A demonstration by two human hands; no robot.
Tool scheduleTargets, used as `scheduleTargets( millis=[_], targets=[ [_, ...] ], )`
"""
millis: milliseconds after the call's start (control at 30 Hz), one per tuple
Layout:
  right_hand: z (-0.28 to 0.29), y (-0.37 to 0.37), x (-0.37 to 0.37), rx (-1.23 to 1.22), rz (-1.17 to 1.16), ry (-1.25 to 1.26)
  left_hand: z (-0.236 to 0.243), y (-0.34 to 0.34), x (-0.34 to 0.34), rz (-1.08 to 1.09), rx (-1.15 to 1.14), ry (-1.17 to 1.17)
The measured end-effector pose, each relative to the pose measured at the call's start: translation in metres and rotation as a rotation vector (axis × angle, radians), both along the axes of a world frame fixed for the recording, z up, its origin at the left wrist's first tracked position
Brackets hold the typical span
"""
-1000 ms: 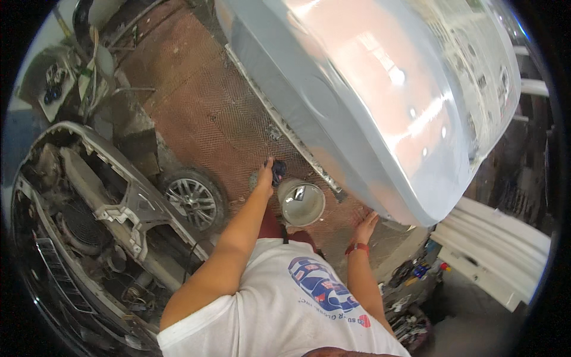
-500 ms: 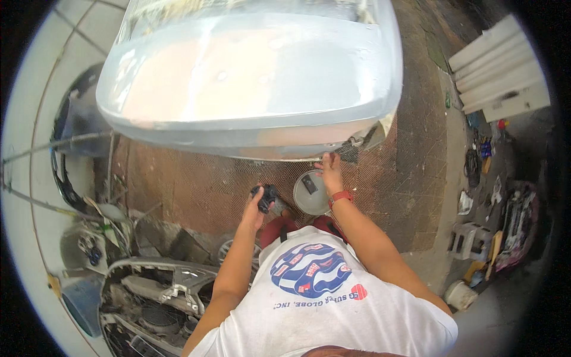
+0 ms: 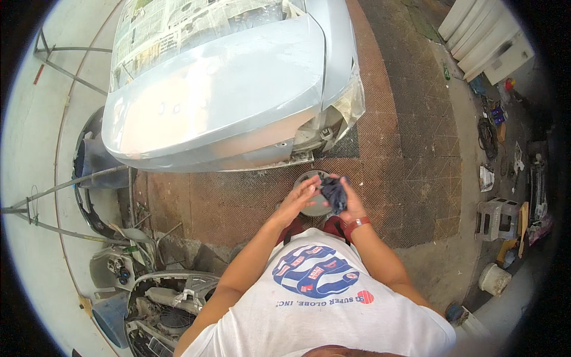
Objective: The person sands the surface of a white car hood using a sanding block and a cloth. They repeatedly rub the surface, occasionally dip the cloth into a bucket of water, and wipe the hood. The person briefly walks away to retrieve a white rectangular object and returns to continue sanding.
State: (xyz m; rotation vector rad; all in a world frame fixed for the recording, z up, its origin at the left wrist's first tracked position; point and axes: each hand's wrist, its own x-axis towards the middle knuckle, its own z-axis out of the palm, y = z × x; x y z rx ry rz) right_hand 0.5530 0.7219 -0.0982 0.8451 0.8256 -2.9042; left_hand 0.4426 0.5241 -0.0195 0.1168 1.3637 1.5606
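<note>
A crumpled dark cloth (image 3: pixel 334 195) sits in my right hand (image 3: pixel 354 205), its fingers and thumb curled round it. My left hand (image 3: pixel 292 201) is beside the cloth with its fingers stretched out; nothing is held in it. Under both hands stands a round grey bucket (image 3: pixel 317 209), partly hidden by them. Just ahead is the rear of a car (image 3: pixel 238 89) in patchy pale grey with tan areas. Newspaper (image 3: pixel 196 27) covers its rear window, and a lamp opening (image 3: pixel 318 132) at its right corner has loose masking sheet around it.
Ribbed brown matting (image 3: pixel 410 178) covers the floor. On the left are a metal stand (image 3: pixel 77 183), a dark bumper-like part (image 3: pixel 89 208) and an opened engine bay (image 3: pixel 172 303). A grey crate (image 3: pixel 498 219) and a white pail (image 3: pixel 494 278) stand at the right.
The dark cloth has passed from my left hand to my right. My right hand has come back from the car's lower edge, and my left has moved right, over the bucket. The view has shifted.
</note>
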Motion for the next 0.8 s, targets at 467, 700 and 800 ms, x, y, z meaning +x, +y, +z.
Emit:
scheduleTargets(
  millis=[467,700,800],
  targets=[
    [0.185,0.079,-0.081,0.696,-0.439,0.095,0.114,-0.099,-0.134,0.359,-0.582,1.672],
    [0.247,-0.158,-0.338,1.293,-0.144,0.502,0.139,-0.124,-0.241,-0.32,-0.689,1.678],
    [0.249,-0.191,-0.387,1.449,-0.045,0.287,0.131,-0.155,-0.273,-0.383,-0.686,1.701]
  ],
)
